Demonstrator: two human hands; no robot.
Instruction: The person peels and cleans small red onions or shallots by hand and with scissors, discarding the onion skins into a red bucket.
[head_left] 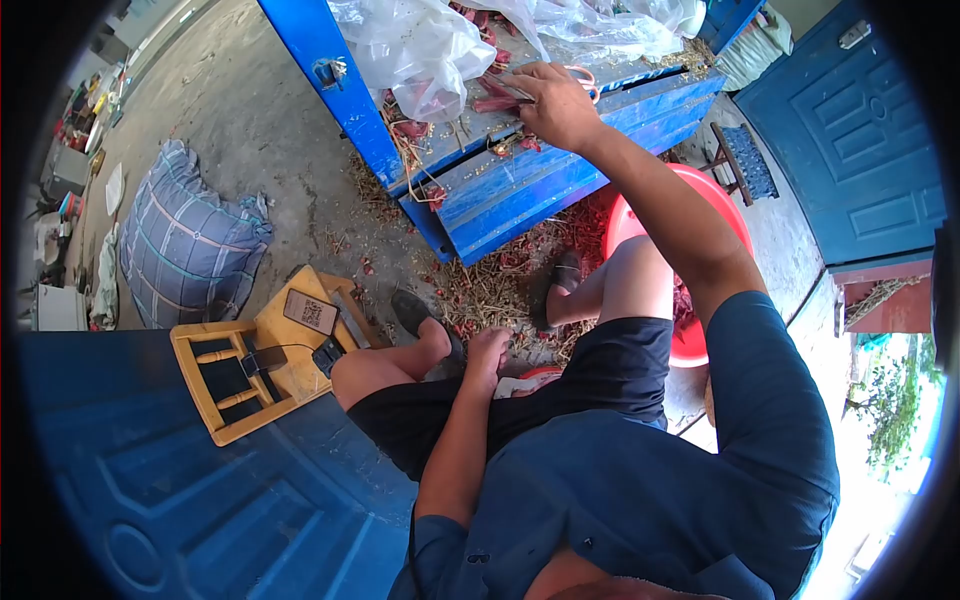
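Note:
My right hand [556, 103] reaches out to the blue metal bed [560, 190], its fingers and thumb closed around dried red chili peppers [493, 103]. Just beyond its knuckles lie scissors with pink handles [584, 76], partly hidden by the hand. Clear plastic bags [425, 50] rest on the bed with more red peppers under and beside them. Over my lap, my left hand [488, 350] is curled closed; whatever may be inside its fingers is hidden.
A red plastic tub [725, 200] stands by my right leg. Dry stems and pepper bits [490, 295] litter the floor. To the left are a wooden chair [280, 350] bearing a phone [310, 311] and a plaid stuffed sack [190, 240]. A small folding stool [745, 160] stands right.

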